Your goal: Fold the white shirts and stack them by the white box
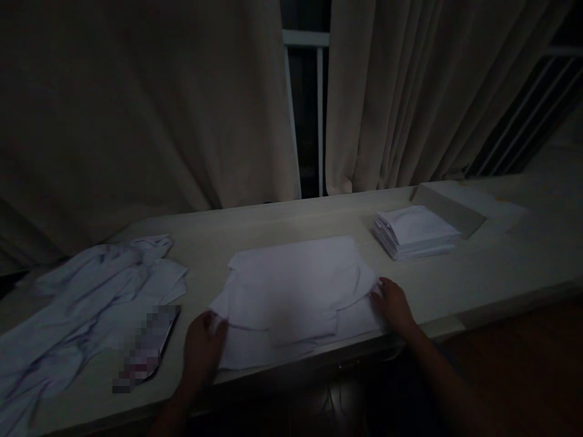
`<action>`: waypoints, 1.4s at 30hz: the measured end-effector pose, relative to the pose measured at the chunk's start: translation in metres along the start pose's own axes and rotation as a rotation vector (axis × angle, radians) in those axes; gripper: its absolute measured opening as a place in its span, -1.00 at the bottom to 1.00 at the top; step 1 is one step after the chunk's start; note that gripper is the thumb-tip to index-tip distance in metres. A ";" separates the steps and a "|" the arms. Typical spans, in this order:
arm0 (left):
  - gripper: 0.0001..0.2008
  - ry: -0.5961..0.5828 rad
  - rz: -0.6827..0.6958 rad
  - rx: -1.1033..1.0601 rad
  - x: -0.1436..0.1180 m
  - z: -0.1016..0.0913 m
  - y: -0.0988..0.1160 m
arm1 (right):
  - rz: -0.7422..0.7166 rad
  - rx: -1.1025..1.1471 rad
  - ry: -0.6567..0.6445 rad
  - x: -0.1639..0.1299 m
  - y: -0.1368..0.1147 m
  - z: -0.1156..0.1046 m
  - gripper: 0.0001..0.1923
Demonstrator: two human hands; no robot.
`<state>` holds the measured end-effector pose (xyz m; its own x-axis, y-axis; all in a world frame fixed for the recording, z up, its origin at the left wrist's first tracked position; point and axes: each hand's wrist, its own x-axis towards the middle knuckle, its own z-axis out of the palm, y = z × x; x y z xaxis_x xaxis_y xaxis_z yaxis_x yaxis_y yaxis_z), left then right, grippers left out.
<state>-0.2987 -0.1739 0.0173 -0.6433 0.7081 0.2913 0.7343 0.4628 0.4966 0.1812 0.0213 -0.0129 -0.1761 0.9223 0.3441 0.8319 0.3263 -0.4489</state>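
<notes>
A white cloth garment [296, 291], partly folded over itself, lies on the pale counter in front of me. My left hand [204, 343] pinches its left edge, thumb and fingers closed on the fabric. At the opposite side, my right hand [392, 303] grips the right corner of the same garment between thumb and fingers. The lower layer of cloth shows beneath the upper fold along the counter's front edge. What kind of garment it is, I cannot make out.
A neat stack of folded white cloths [416, 230] sits at the back right, beside a flat grey board [450, 209]. Rumpled white cloths [109, 279] spread over the left end. A phone-like object [148, 349], blurred out, lies by them. Curtains [182, 109] hang behind the counter [277, 221].
</notes>
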 end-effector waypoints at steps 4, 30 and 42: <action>-0.41 -0.035 0.018 0.002 -0.004 0.008 0.003 | 0.045 -0.150 -0.068 -0.006 -0.009 -0.011 -0.55; -0.47 -0.879 0.195 -0.170 -0.038 0.003 0.095 | -0.450 0.293 -0.275 -0.010 -0.135 -0.007 -0.70; -0.66 -0.562 0.659 -0.005 -0.076 0.014 0.142 | -0.517 0.294 -0.234 -0.020 -0.130 0.004 -0.78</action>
<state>-0.1423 -0.1542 0.0545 0.1170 0.9903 0.0746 0.9180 -0.1365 0.3723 0.0743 -0.0387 0.0357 -0.6543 0.6402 0.4025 0.4351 0.7540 -0.4921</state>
